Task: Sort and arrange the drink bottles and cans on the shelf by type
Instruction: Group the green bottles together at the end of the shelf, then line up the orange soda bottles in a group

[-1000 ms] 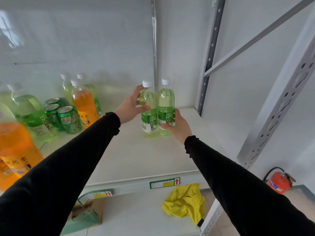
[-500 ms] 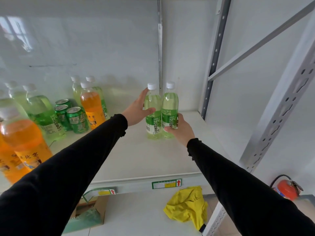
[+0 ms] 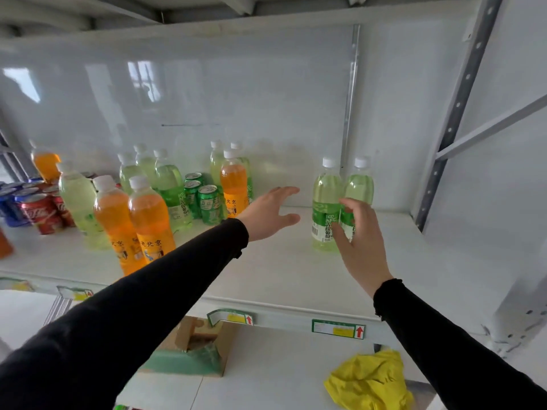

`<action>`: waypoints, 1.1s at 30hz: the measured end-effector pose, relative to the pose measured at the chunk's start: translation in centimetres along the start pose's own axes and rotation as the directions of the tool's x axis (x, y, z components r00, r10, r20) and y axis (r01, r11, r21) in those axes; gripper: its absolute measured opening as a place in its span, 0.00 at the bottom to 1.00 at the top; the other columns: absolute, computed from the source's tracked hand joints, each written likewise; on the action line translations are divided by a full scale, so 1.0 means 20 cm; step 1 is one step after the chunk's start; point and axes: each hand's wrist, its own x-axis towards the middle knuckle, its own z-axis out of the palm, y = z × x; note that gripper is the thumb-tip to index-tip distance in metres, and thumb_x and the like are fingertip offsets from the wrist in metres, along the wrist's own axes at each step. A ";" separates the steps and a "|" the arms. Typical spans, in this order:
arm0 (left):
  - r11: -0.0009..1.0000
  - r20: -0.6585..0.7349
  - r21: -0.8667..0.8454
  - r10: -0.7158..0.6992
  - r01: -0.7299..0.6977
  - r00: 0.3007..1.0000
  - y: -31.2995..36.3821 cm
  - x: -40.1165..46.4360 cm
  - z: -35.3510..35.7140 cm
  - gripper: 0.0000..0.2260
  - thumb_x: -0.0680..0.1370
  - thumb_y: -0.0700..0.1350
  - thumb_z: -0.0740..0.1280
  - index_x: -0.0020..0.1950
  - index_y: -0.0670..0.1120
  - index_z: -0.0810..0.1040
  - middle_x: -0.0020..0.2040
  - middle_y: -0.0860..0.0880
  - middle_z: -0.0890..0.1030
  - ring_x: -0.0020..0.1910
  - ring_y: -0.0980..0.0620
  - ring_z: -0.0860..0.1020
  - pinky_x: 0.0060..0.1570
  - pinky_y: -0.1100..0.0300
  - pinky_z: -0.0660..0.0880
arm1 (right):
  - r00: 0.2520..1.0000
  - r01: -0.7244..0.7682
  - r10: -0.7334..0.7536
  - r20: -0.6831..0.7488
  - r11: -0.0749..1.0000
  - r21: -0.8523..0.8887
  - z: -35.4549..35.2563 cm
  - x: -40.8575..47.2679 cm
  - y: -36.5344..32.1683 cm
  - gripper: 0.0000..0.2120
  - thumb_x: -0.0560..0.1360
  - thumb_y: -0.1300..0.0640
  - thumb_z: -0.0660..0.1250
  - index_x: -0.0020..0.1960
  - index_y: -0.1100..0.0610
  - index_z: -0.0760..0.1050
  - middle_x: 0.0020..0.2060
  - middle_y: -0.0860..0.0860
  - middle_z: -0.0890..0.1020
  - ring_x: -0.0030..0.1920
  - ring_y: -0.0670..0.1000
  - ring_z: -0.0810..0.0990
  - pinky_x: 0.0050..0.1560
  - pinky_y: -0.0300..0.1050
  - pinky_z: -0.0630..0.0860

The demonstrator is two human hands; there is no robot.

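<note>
Two pale green bottles stood upright side by side near the right end of the white shelf in the head view, the left one touching the right one. My left hand was off to the left of them with fingers spread and straight, holding nothing, not touching either bottle from what I could see. My right hand sat in front of the pair, fingers loose and apart, partly covering the labels; couldn't really tell if the fingertips touched the plastic, but it wasn't wrapped around anything.

Over on the left part of that shelf was the jumble: an orange bottle by the back, three green cans just beside it, two more orange bottles up front, more pale green bottles behind those, and red cans near the far left edge. On the level below lay a yellow cloth and an open cardboard box.
</note>
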 end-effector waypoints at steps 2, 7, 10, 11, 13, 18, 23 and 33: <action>0.999 -0.013 0.041 -0.001 0.001 1.000 -0.01 -0.07 -0.08 0.27 0.80 0.52 0.68 0.78 0.52 0.66 0.77 0.51 0.68 0.73 0.50 0.68 0.69 0.57 0.64 | 0.999 0.018 -0.020 0.045 0.998 0.060 0.07 0.01 -0.07 0.21 0.78 0.60 0.68 0.69 0.54 0.70 0.60 0.44 0.72 0.63 0.50 0.73 0.63 0.46 0.71; 0.993 0.012 0.114 -0.017 0.016 1.000 -0.06 -0.19 -0.36 0.21 0.80 0.53 0.68 0.73 0.56 0.72 0.73 0.53 0.70 0.66 0.53 0.71 0.60 0.62 0.67 | 0.991 -0.053 0.022 0.132 0.971 0.235 0.25 0.05 -0.20 0.18 0.78 0.59 0.68 0.67 0.51 0.71 0.61 0.46 0.74 0.60 0.46 0.74 0.57 0.40 0.72; 0.986 0.041 0.164 -0.021 0.014 0.999 -0.11 -0.22 -0.58 0.19 0.79 0.55 0.68 0.70 0.57 0.74 0.73 0.55 0.71 0.69 0.53 0.70 0.66 0.58 0.67 | 0.981 -0.082 0.039 0.188 0.971 0.224 0.36 0.13 -0.26 0.20 0.78 0.56 0.70 0.68 0.53 0.70 0.62 0.45 0.75 0.59 0.45 0.75 0.56 0.40 0.72; 0.980 0.040 0.198 -0.017 0.009 0.999 -0.13 -0.22 -0.65 0.19 0.79 0.55 0.68 0.70 0.57 0.75 0.73 0.55 0.71 0.70 0.53 0.69 0.67 0.58 0.66 | 0.977 -0.095 0.048 0.208 0.970 0.224 0.40 0.16 -0.28 0.21 0.78 0.55 0.71 0.69 0.53 0.70 0.62 0.45 0.75 0.60 0.45 0.75 0.57 0.40 0.72; 0.962 0.041 0.273 -0.007 -0.005 0.999 -0.19 -0.22 -0.79 0.18 0.80 0.56 0.67 0.70 0.58 0.75 0.73 0.55 0.72 0.70 0.52 0.69 0.66 0.58 0.64 | 0.966 -0.135 0.075 0.248 0.962 0.236 0.50 0.22 -0.32 0.24 0.77 0.53 0.72 0.69 0.54 0.69 0.62 0.46 0.75 0.60 0.45 0.75 0.59 0.41 0.72; 0.938 0.094 0.346 -0.010 -0.023 0.995 -0.41 -0.20 -1.08 0.18 0.81 0.56 0.66 0.71 0.57 0.74 0.69 0.60 0.73 0.63 0.58 0.69 0.62 0.61 0.61 | 0.932 -0.255 0.180 0.315 0.942 0.217 0.79 0.35 -0.43 0.31 0.74 0.47 0.74 0.72 0.53 0.66 0.63 0.43 0.73 0.63 0.46 0.73 0.64 0.43 0.70; 0.956 0.106 0.283 0.044 -0.073 0.993 -0.70 -0.16 -1.27 0.18 0.80 0.57 0.67 0.70 0.58 0.75 0.72 0.58 0.73 0.70 0.57 0.70 0.73 0.54 0.64 | 0.896 -0.418 0.362 0.259 0.883 0.212 1.09 0.44 -0.45 0.40 0.71 0.45 0.77 0.76 0.56 0.62 0.70 0.50 0.71 0.69 0.50 0.70 0.70 0.50 0.69; 0.976 0.083 0.126 0.170 -0.180 0.982 -1.14 -0.17 -1.43 0.14 0.80 0.54 0.67 0.65 0.59 0.78 0.64 0.63 0.76 0.64 0.60 0.72 0.69 0.58 0.68 | 0.860 -0.510 0.489 0.145 0.821 0.256 1.31 0.51 -0.49 0.28 0.69 0.46 0.79 0.64 0.52 0.70 0.53 0.48 0.83 0.51 0.50 0.84 0.57 0.58 0.81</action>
